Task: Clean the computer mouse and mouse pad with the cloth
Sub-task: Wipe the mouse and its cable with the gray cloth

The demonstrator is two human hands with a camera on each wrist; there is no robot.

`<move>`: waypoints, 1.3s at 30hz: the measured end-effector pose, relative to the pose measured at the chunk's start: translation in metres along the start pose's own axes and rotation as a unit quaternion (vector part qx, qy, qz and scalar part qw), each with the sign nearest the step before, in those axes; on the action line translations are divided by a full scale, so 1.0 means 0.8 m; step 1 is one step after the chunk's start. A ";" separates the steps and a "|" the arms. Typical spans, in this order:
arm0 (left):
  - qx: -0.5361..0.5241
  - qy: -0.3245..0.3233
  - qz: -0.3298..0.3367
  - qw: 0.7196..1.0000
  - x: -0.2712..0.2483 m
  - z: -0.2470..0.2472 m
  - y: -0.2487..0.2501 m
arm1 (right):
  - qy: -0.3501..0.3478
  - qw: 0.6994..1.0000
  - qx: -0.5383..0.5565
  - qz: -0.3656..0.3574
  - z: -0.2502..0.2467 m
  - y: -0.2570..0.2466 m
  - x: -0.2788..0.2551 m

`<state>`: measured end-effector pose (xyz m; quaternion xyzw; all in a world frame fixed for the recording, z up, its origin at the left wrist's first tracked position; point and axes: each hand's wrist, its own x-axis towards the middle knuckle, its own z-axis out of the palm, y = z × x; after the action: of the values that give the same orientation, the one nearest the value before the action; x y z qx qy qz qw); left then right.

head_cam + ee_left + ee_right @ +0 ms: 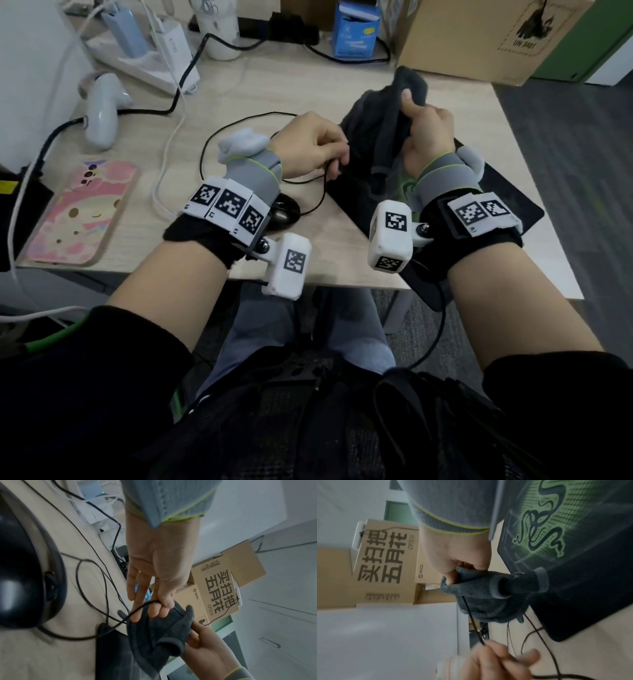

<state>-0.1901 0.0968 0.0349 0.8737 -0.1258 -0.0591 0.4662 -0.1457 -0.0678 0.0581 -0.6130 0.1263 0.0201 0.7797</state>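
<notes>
Over the black mouse pad with its green logo, my right hand grips a bunched dark grey cloth and holds it up. My left hand pinches the thin black mouse cable between thumb and fingers, right against the cloth's left edge. The black mouse sits on the desk left of the pad, partly hidden under my left wrist; it looms large and blurred in the left wrist view. The cable loops loosely over the desk.
A phone in a pink case lies at the front left. Behind it are a white controller, a power strip with chargers and a white cup. A blue box and a cardboard box stand at the back. The desk's front edge is near my wrists.
</notes>
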 end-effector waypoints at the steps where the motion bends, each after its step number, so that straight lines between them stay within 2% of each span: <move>1: 0.007 -0.014 -0.004 1.000 -0.002 -0.001 -0.003 | 0.018 1.000 0.024 -0.001 -0.005 -0.003 0.003; 3: 0.021 -0.030 -0.020 0.999 -0.005 -0.003 -0.007 | 0.029 0.999 0.035 -0.003 -0.010 -0.009 0.008; 6: 0.044 -0.010 -0.037 0.998 -0.004 -0.005 -0.003 | 0.003 1.000 0.008 -0.007 -0.007 -0.008 0.005; 10: -0.044 0.005 -0.010 0.999 0.006 0.003 0.023 | -0.048 0.999 -0.011 -0.005 0.005 0.000 -0.002; 13: -0.037 0.048 0.017 0.998 0.021 0.007 0.032 | -0.069 0.997 -0.021 -0.005 0.007 0.002 -0.005; 18: -0.021 0.070 -0.005 0.997 0.017 -0.002 0.014 | 0.046 0.997 0.061 -0.012 -0.010 -0.019 0.012; 20: -0.026 0.118 -0.038 0.992 0.016 -0.005 0.000 | 0.051 0.997 0.051 -0.010 -0.013 -0.019 0.012; 22: -0.019 0.195 -0.080 0.977 0.019 -0.005 -0.008 | 0.026 0.999 0.023 -0.007 -0.010 -0.012 0.006; 24: -0.034 0.246 -0.110 0.962 0.024 -0.006 -0.010 | -0.006 1.000 -0.010 -0.005 -0.008 -0.004 -0.001; 27: -0.071 0.229 -0.117 0.964 0.030 -0.007 0.005 | -0.041 0.997 -0.057 -0.037 -0.004 0.003 -0.002; 29: -0.054 0.200 -0.098 0.973 0.031 -0.003 0.022 | -0.053 0.993 -0.083 -0.065 -0.001 0.005 -0.002; 32: 0.047 0.149 -0.088 0.984 0.031 0.001 0.040 | -0.084 0.988 -0.094 -0.087 0.007 0.008 -0.005; 34: 0.135 0.129 -0.071 0.980 0.031 -0.002 0.040 | -0.093 0.986 -0.098 -0.093 0.013 0.008 -0.005; 36: 0.162 0.154 -0.044 0.974 0.030 -0.007 0.036 | -0.064 0.988 -0.101 -0.099 0.013 0.007 -0.001; 39: 0.149 0.185 -0.031 0.971 0.025 -0.012 0.033 | 0.017 0.992 -0.081 -0.098 0.009 0.005 0.009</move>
<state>-0.1729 0.0849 0.0625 0.9324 -0.0173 0.1088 0.3443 -0.1383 -0.0608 0.0540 -0.6836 0.0770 -0.0572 0.7236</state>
